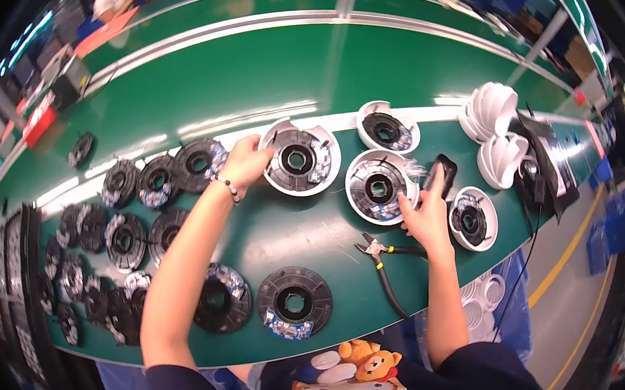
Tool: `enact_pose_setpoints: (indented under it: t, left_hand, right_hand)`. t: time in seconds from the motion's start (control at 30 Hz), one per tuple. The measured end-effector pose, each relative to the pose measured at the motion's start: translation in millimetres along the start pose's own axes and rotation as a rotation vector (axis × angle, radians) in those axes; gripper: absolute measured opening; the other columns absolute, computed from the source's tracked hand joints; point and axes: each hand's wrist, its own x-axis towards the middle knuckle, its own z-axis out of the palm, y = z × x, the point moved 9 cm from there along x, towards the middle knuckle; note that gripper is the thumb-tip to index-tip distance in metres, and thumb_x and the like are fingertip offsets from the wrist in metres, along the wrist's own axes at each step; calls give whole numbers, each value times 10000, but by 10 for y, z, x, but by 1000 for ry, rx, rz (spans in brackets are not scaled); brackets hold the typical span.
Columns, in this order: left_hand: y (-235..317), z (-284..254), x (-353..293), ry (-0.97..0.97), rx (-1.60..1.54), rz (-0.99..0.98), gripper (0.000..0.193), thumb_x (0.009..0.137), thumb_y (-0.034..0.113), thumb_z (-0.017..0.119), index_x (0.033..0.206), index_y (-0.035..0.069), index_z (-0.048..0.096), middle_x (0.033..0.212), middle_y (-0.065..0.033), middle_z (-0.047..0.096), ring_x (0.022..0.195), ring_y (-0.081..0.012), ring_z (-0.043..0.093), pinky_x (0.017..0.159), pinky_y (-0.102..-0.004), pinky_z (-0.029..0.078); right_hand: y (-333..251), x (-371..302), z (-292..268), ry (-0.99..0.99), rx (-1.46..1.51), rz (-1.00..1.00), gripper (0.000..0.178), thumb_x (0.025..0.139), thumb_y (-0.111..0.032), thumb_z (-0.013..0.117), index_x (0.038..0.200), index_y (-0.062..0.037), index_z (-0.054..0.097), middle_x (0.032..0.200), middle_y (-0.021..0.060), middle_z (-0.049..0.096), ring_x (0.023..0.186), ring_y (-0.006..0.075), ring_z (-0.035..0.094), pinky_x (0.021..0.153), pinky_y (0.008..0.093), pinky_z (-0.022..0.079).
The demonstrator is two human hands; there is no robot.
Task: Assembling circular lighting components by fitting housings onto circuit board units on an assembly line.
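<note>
My left hand (246, 164), with a beaded bracelet at the wrist, is closed on the left rim of a white round housing (331, 142). A black disc (280, 169) with a circuit board sits inside that housing. My right hand (429, 217) is closed around a black brush (444, 173) with pale bristles. The bristles are over the upper right rim of a second white housing (357, 209), which also carries a black disc; my right thumb is close to its lower right edge. Diagonal cutters (378, 250) with black and yellow handles lie below, partly behind my right forearm.
Several black discs (127, 243) with circuit boards cover the left of the green table (240, 66). Two more filled white housings (475, 247) stand on the right, near stacked white shells (488, 106). Black trays (19, 276) stand at the left edge. A cable hangs at the right.
</note>
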Motion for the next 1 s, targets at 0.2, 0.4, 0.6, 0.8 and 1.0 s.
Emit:
enact_pose_setpoints:
  t: [0.2, 0.4, 0.6, 0.8, 1.0]
  left_hand:
    - [259, -951, -1180, 69, -436, 206, 249, 792, 90, 482, 1033, 25, 484, 853, -25, 565, 700, -83, 554, 564, -236, 474]
    - [-380, -2328, -3573, 639, -667, 399, 303, 828, 82, 437, 1106, -37, 420, 1010, -116, 546, 885, -157, 553, 781, -276, 446]
    - [-2570, -2639, -6009, 1372, -584, -10, 329, 828, 108, 448, 1132, -6, 398, 1054, -88, 517, 901, -160, 547, 726, -273, 479]
    - [-5162, -2241, -6102, 1395, -1136, -379, 253, 834, 144, 421, 1071, 61, 397, 969, -130, 532, 838, -241, 576, 603, -431, 533]
    - [-6242, -2144, -5468, 1609, -1206, -444, 307, 848, 76, 358, 1140, 11, 293, 1057, -166, 479, 862, -288, 560, 651, -454, 524]
  right_hand:
    - [77, -33, 136, -35, 420, 142, 746, 766, -78, 565, 1305, -110, 49, 738, 75, 530, 462, 124, 503, 351, 227, 453]
    - [303, 69, -522, 48, 493, -20, 442, 811, -198, 514, 1209, -72, 370, 1201, 90, 397, 971, 191, 471, 677, 315, 431]
    - [-1052, -558, -126, -230, 624, -49, 534, 782, -263, 501, 1244, -49, 340, 1198, 83, 407, 1044, 206, 434, 816, 324, 380]
    - [-1955, -1953, 1068, -751, 270, 45, 511, 675, -101, 548, 1149, 5, 393, 1111, 150, 452, 1000, 245, 465, 857, 343, 375]
    - [-1814, -2749, 1694, -1239, 22, -40, 528, 687, 0, 577, 1172, -19, 369, 1076, 124, 487, 993, 206, 475, 865, 328, 363]
